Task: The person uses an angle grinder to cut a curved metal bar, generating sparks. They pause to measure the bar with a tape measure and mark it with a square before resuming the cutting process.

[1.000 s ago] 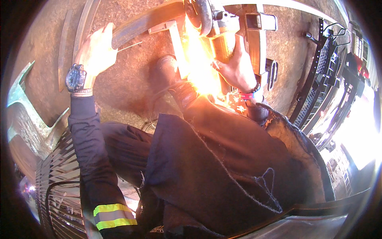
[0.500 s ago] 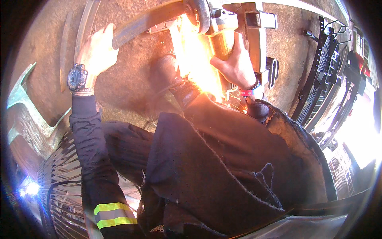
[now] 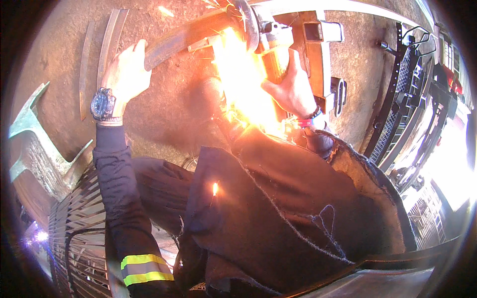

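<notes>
Metal bar: long, rusty, lies slantwise on concrete floor at top centre, its right end under the disc.
Grinder: angle grinder w/ disc on bar's right end; thick sheet of sparks streams down toward the person's lap.
R hand: fingers wrapped tight round grinder body, red band at wrist.
L hand: clamped on bar's left end, fingers curled over its edge; wristwatch on wrist, dark sleeve w/ yellow reflective stripe.
Apron: dark cloth over lap, one spark on it.
Nearby: curved metal strips on floor left of L hand; square steel tube frame just beside grinder; black metal grilles at right; barred ironwork lower left.
</notes>
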